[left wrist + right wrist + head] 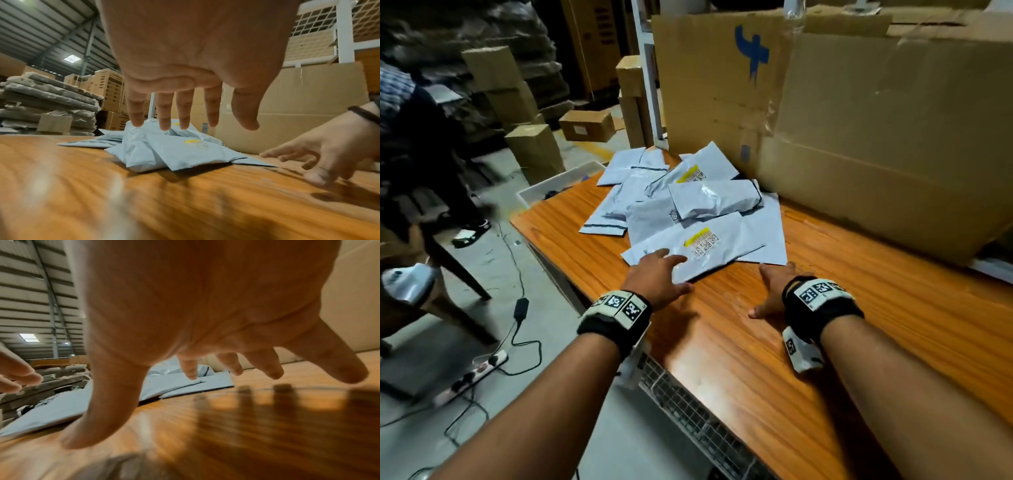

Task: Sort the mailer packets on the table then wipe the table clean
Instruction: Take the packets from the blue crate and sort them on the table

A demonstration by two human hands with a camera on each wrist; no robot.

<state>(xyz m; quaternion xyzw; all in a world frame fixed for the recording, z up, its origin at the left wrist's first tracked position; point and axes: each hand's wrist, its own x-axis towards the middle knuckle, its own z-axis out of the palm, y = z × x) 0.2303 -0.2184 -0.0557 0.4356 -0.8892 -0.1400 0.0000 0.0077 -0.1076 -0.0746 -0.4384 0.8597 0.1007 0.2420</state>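
Fingers (164, 112) of the left hand (657, 277) spread straight over the nearest packet (702, 251), holding nothing; the right hand (774, 287) hovers splayed and empty above the table (756, 359) beside it. The packets (688, 202) lie heaped against the cardboard box (859, 120). Better to press and slide the top one off than pinch slick plastic, steadying the heap with the other hand. Contact may already be made, though motion blur hides it. Lower packets are buried, and no wiping cloth shows.
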